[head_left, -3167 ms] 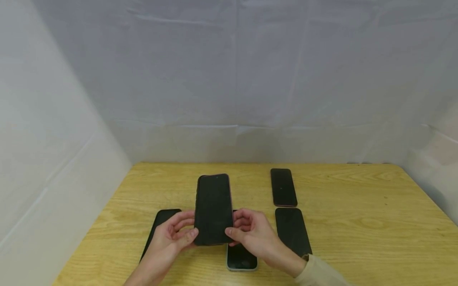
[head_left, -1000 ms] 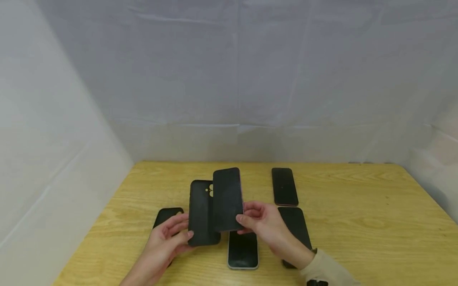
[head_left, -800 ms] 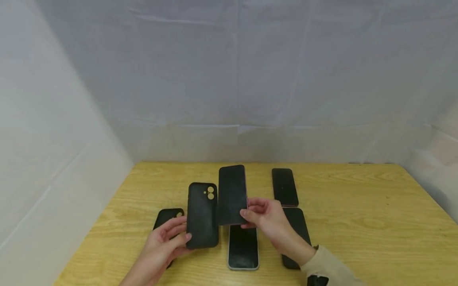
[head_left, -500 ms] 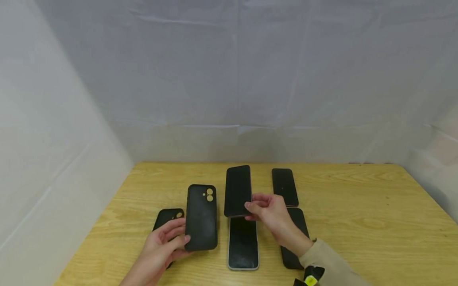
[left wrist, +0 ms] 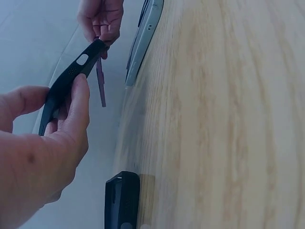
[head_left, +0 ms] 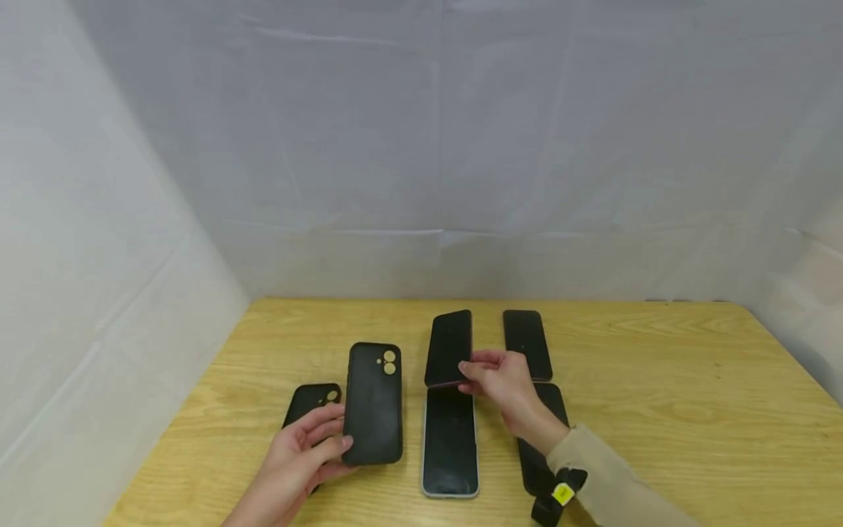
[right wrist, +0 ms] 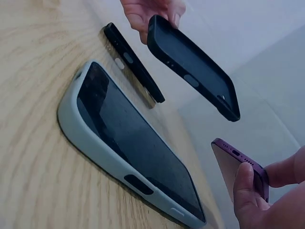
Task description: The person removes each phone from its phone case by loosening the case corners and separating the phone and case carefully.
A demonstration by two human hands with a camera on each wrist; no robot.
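Observation:
My left hand (head_left: 299,457) grips a black phone case (head_left: 373,406) by its lower left edge. The case is held up off the table, its hollow inside and camera holes facing me. Between thumb and fingers, my right hand (head_left: 508,384) pinches a smartphone (head_left: 449,345) at its lower right corner. Its screen is dark and its frame purple, as the right wrist view shows. Just below that phone lies another phone in a pale case (head_left: 451,446). A second black case (head_left: 306,399) rests on the table, partly hidden behind my left hand.
On the right, a dark phone (head_left: 527,340) lies near the back of the wooden table (head_left: 672,395). A black phone-shaped slab (head_left: 552,399) sits in front of it, partly covered by my right forearm. White sheeting (head_left: 421,146) hangs behind and at both sides.
The smartphone has come out of the black case. My right hand has carried it right and away from me, tilting it flatter; my left hand has kept the case, moving slightly left and lower.

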